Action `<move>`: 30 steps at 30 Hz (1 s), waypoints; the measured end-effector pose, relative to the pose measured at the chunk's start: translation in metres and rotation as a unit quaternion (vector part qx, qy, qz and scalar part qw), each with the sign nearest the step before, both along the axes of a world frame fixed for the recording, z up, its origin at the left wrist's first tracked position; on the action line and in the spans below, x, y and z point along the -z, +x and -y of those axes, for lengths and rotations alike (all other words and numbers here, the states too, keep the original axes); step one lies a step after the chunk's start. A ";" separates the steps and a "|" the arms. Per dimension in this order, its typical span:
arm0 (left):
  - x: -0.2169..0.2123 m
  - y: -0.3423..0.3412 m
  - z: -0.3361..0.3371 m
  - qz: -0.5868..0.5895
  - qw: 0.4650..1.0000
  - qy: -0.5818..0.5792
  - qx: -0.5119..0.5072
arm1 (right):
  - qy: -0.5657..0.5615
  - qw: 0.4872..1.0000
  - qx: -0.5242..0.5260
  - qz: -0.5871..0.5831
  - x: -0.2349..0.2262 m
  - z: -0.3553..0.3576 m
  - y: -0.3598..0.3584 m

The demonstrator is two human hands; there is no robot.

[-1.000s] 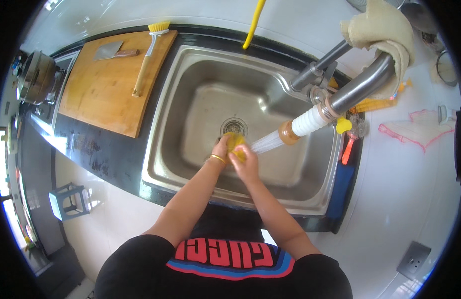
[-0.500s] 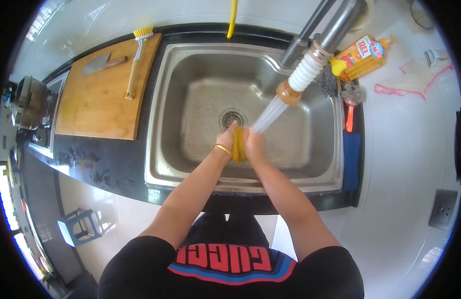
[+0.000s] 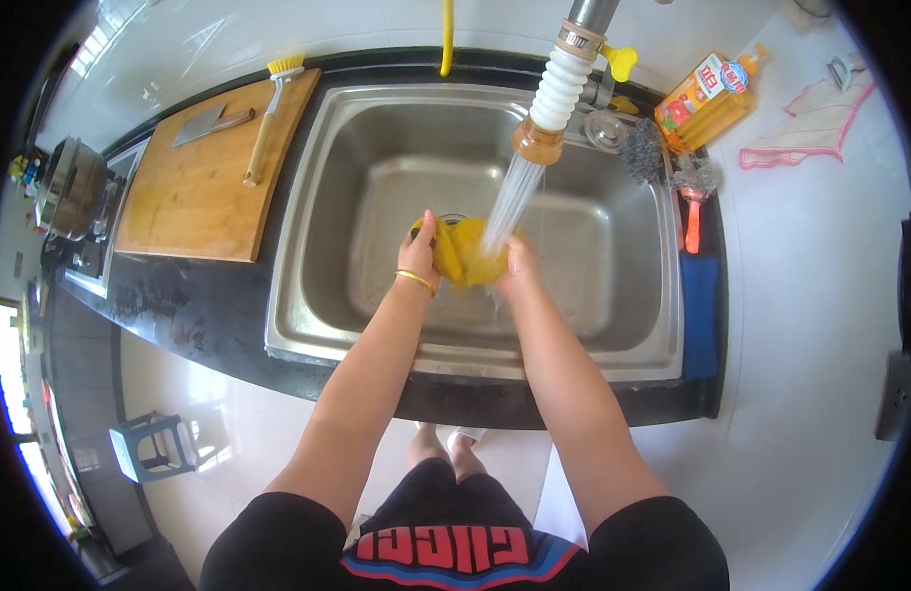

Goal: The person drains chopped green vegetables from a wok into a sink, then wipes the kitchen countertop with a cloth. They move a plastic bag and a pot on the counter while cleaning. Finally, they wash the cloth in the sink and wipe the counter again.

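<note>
A wet yellow cloth (image 3: 454, 254) is stretched between my two hands over the sink (image 3: 300, 212). My left hand (image 3: 419, 254), with a gold bangle at the wrist, grips its left side, thumb pointing up. On the other side my right hand (image 3: 518, 268) is closed on the cloth's right edge. Water from the faucet's white ribbed hose and amber nozzle (image 3: 537, 141) pours onto the cloth near my right hand. The cloth covers most of the drain (image 3: 455, 216). Some of my fingers are hidden behind the cloth.
Left of the sink lies a wooden cutting board (image 3: 195, 212) with a cleaver (image 3: 198, 124) and a yellow-bristled brush (image 3: 268, 123). At the right stand an orange detergent bottle (image 3: 707, 103), steel scrubbers (image 3: 642, 150) and a blue cloth (image 3: 701, 315). A pot (image 3: 73, 187) sits far left.
My hands have moved apart, and the bunched yellow cloth is now spread out between them. The water stream now lands on the cloth. The view has shifted a little.
</note>
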State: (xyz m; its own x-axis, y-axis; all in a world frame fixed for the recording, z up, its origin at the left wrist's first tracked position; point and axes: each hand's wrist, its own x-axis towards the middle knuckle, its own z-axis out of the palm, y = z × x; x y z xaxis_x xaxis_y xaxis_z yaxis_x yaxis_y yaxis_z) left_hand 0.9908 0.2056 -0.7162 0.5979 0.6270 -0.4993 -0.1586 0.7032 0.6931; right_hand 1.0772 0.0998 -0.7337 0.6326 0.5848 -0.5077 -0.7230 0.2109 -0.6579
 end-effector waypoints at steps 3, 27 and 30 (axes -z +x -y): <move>0.016 0.009 0.009 -0.014 0.999 0.029 -0.013 | -0.021 0.978 0.044 0.201 -0.026 -0.001 -0.017; -0.007 0.009 0.017 -0.333 0.910 0.243 0.047 | -0.045 0.982 0.128 0.130 -0.001 -0.007 -0.001; -0.016 0.012 0.023 -0.262 0.947 0.086 0.164 | 0.072 0.985 0.136 0.079 -0.021 -0.005 -0.008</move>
State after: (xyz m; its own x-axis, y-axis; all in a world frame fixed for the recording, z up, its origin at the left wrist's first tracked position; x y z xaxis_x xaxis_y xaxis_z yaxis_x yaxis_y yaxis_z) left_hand 1.0028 0.1826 -0.7001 0.4724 0.5500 -0.6887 0.4457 0.5250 0.7251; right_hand 1.0693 0.1051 -0.7130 0.8406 0.4416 -0.3137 -0.5173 0.4825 -0.7068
